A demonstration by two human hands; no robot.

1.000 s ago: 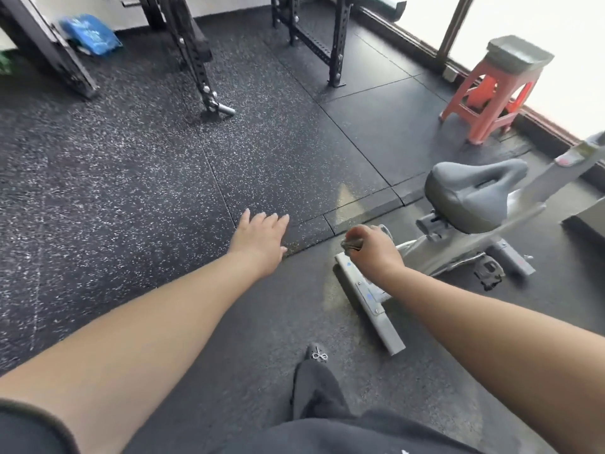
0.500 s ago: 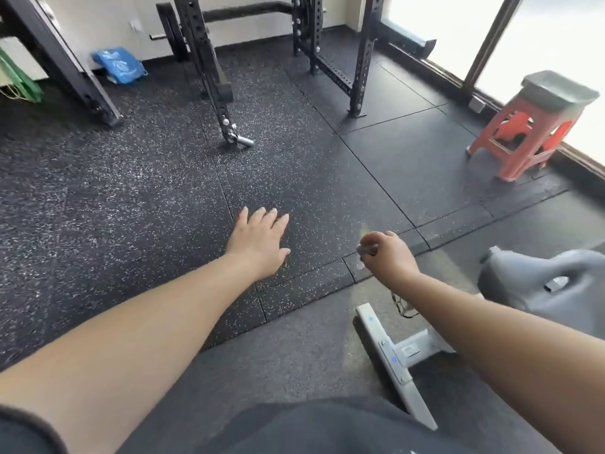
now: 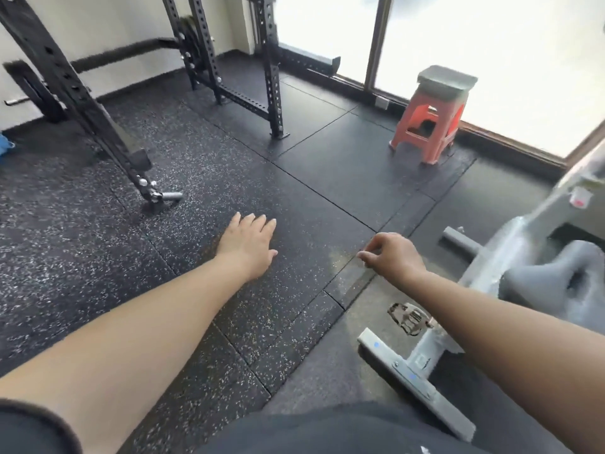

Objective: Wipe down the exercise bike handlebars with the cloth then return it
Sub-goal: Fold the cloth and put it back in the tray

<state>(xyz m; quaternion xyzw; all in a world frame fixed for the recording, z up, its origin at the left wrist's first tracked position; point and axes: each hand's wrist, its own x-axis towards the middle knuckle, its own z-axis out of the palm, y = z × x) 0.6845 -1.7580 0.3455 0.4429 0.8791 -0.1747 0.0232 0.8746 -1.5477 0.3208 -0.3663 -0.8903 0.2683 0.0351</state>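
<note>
Speckled rubber floor (image 3: 203, 204), bright windows (image 3: 491, 54)

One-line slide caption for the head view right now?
Both hands, left flat and right loosely curled, reach over gym floor beside the bike; stool by window.

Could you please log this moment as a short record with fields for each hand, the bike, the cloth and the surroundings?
left hand: open, fingers straight, held above the floor
right hand: fingers loosely curled, holding nothing visible
exercise bike: at right, grey saddle and pedal showing; handlebars out of view
cloth: not visible
stool: orange, grey pad on top, by the window
rack: black, on speckled floor
</note>
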